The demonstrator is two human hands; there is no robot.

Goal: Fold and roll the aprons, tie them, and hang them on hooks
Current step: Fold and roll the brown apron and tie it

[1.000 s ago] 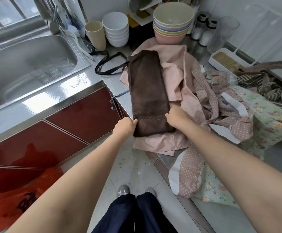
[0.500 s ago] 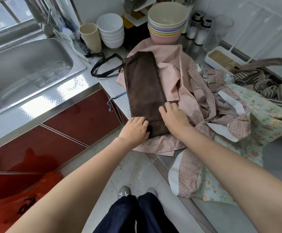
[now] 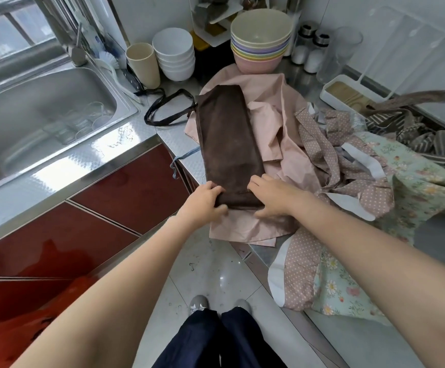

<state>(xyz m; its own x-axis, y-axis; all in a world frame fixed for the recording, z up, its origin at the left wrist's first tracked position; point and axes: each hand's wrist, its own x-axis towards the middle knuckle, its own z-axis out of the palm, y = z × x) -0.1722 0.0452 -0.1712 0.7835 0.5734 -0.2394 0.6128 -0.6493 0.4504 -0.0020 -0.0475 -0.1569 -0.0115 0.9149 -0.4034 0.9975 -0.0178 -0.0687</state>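
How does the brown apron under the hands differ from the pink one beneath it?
The brown apron is dark and folded into a narrow strip; the pink apron is pale, spread out and creased. The left hand and right hand grip the brown one's near end; the pink one lies underneath. Both lie on the counter.

You are working with both forearms bare, no sleeves showing. You are wearing dark navy trousers [image 3: 218, 341] and grey shoes [image 3: 199, 302], toes peeking out below the hems.

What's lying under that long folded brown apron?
The brown apron lies on a crumpled pink apron spread over the steel counter. Whatever lies directly beneath the brown apron is covered.
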